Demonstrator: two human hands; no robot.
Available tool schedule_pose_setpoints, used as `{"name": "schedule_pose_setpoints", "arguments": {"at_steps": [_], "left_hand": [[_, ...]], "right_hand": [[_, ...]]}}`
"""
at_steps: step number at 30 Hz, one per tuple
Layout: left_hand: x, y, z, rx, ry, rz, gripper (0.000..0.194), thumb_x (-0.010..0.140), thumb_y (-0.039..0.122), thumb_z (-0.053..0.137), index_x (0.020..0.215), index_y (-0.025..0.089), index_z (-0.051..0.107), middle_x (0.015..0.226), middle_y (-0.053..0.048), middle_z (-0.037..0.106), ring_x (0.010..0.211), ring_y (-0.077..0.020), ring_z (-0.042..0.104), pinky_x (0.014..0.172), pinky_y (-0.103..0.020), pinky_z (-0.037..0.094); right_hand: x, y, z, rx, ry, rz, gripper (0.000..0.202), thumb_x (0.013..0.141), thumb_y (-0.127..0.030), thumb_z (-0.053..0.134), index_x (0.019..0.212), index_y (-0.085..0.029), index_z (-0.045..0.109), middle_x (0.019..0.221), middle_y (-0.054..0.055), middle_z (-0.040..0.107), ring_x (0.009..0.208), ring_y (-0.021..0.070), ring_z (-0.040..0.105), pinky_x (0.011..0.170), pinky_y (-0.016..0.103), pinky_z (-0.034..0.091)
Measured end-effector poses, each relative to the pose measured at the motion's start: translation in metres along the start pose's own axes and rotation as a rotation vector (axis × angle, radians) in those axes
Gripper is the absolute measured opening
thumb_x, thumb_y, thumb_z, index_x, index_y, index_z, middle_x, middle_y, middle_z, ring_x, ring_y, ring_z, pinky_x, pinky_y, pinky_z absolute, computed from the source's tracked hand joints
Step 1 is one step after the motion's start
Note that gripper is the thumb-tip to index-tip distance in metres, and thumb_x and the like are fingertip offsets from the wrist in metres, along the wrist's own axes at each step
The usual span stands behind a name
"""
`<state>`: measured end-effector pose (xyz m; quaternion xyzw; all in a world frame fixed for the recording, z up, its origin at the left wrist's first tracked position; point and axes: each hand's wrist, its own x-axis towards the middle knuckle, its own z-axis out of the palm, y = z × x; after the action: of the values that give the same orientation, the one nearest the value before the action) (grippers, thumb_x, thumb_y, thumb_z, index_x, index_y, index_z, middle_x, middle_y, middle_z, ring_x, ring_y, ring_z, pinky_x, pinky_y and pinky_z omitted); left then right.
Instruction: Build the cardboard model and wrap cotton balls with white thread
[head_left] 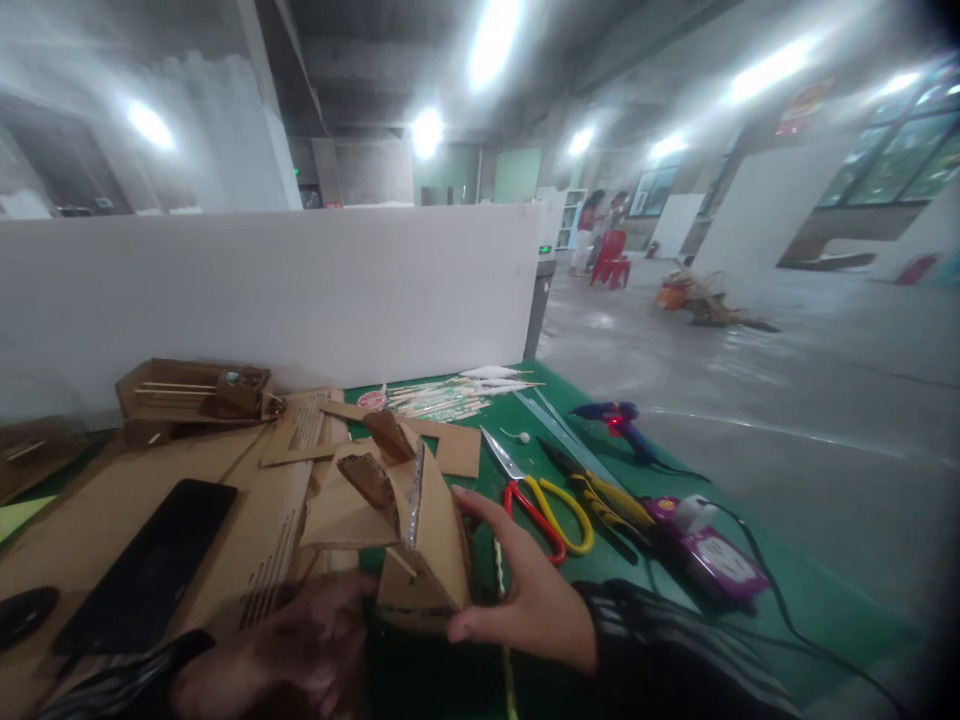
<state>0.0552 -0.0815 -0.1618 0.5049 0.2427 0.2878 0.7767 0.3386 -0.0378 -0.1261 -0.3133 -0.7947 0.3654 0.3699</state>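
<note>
A brown cardboard construction [431, 540] with upright flaps and a glue-streaked edge stands at the front middle of the green table. My right hand [517, 590] grips its right side, thumb at the lower front corner and fingers at the far side. Left of its base is my left hand [300, 640], blurred, with the fingertips close to the cardboard; whether they hold anything is hard to make out. Just right of the construction lie scissors [536, 500] with one red and one yellow handle.
Pliers [611, 505], a glue gun [619, 425] and a purple power strip [709, 555] lie right. A black phone [150, 560] rests on cardboard at left. Wooden sticks [442, 398] lie behind, before a white partition [262, 290]. Two people stand far off.
</note>
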Motion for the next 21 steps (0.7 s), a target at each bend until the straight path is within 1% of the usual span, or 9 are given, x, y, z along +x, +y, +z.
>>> {"name": "schedule_pose_setpoints", "arguments": {"at_steps": [4, 5, 7, 10, 12, 13, 16, 18, 21], "left_hand": [[-0.002, 0.010, 0.017, -0.033, 0.013, 0.039, 0.047, 0.069, 0.045, 0.080, 0.102, 0.017, 0.062, 0.061, 0.003, 0.055, 0.051, -0.0096, 0.042, 0.053, -0.023, 0.031], [-0.004, 0.013, 0.020, -0.031, 0.063, 0.009, 0.045, 0.071, 0.044, 0.078, 0.103, 0.017, 0.062, 0.064, 0.002, 0.055, 0.054, -0.0105, 0.044, 0.055, -0.023, 0.032], [-0.007, 0.019, 0.023, -0.036, 0.071, -0.001, 0.049, 0.071, 0.041, 0.079, 0.110, 0.017, 0.062, 0.067, 0.002, 0.055, 0.055, -0.0097, 0.042, 0.055, -0.023, 0.030], [-0.013, 0.024, 0.021, -0.089, 0.047, 0.087, 0.047, 0.072, 0.036, 0.079, 0.115, 0.025, 0.064, 0.063, 0.005, 0.050, 0.052, -0.0081, 0.039, 0.056, -0.023, 0.030], [-0.018, 0.028, 0.019, -0.177, 0.052, 0.161, 0.036, 0.073, 0.033, 0.076, 0.109, 0.031, 0.069, 0.065, 0.005, 0.051, 0.056, -0.0089, 0.044, 0.060, -0.024, 0.032], [-0.021, 0.031, 0.019, -0.232, 0.061, 0.195, 0.030, 0.073, 0.033, 0.075, 0.103, 0.031, 0.072, 0.067, 0.004, 0.053, 0.059, -0.0099, 0.048, 0.061, -0.024, 0.034], [-0.025, 0.042, 0.023, -0.300, 0.126, 0.266, 0.014, 0.072, 0.030, 0.073, 0.085, 0.025, 0.076, 0.071, 0.002, 0.059, 0.063, -0.0118, 0.052, 0.062, -0.026, 0.038], [-0.025, 0.046, 0.024, -0.289, 0.179, 0.257, 0.011, 0.072, 0.029, 0.075, 0.082, 0.024, 0.075, 0.074, 0.001, 0.064, 0.062, -0.0118, 0.054, 0.062, -0.026, 0.041], [-0.027, 0.051, 0.013, -0.257, 0.347, 0.206, 0.010, 0.072, 0.025, 0.079, 0.081, 0.028, 0.076, 0.084, 0.002, 0.071, 0.063, -0.0125, 0.058, 0.060, -0.026, 0.044]], "right_hand": [[-0.001, 0.002, 0.000, 0.036, -0.005, 0.015, 0.104, 0.062, -0.056, 0.084, 0.146, -0.022, 0.033, 0.146, 0.015, 0.044, 0.133, 0.0338, 0.044, 0.114, 0.049, 0.033], [-0.001, 0.003, 0.000, 0.049, -0.004, 0.021, 0.104, 0.062, -0.056, 0.084, 0.146, -0.022, 0.033, 0.146, 0.015, 0.045, 0.133, 0.0336, 0.044, 0.113, 0.050, 0.033], [-0.001, 0.003, 0.000, 0.057, -0.003, 0.019, 0.104, 0.063, -0.055, 0.084, 0.147, -0.022, 0.032, 0.145, 0.015, 0.046, 0.132, 0.0333, 0.045, 0.113, 0.049, 0.034], [0.000, 0.002, 0.000, 0.001, -0.013, -0.011, 0.101, 0.064, -0.052, 0.084, 0.146, -0.022, 0.034, 0.145, 0.015, 0.046, 0.131, 0.0333, 0.046, 0.112, 0.047, 0.035], [0.001, 0.001, 0.000, -0.050, -0.022, -0.033, 0.100, 0.063, -0.052, 0.085, 0.146, -0.023, 0.036, 0.144, 0.014, 0.047, 0.130, 0.0331, 0.048, 0.112, 0.046, 0.036], [0.002, 0.001, 0.000, -0.069, -0.027, -0.044, 0.100, 0.063, -0.052, 0.085, 0.146, -0.023, 0.036, 0.144, 0.014, 0.048, 0.129, 0.0330, 0.048, 0.111, 0.046, 0.037], [0.003, 0.000, 0.000, -0.100, -0.039, -0.064, 0.100, 0.063, -0.051, 0.085, 0.145, -0.023, 0.036, 0.143, 0.014, 0.049, 0.128, 0.0325, 0.050, 0.110, 0.044, 0.038], [0.003, 0.000, 0.000, -0.105, -0.041, -0.062, 0.100, 0.063, -0.051, 0.085, 0.145, -0.023, 0.036, 0.143, 0.014, 0.049, 0.128, 0.0323, 0.050, 0.110, 0.044, 0.038], [0.001, 0.001, 0.000, -0.083, -0.031, -0.033, 0.101, 0.063, -0.051, 0.085, 0.145, -0.023, 0.035, 0.142, 0.014, 0.049, 0.128, 0.0326, 0.049, 0.109, 0.045, 0.039]]}}
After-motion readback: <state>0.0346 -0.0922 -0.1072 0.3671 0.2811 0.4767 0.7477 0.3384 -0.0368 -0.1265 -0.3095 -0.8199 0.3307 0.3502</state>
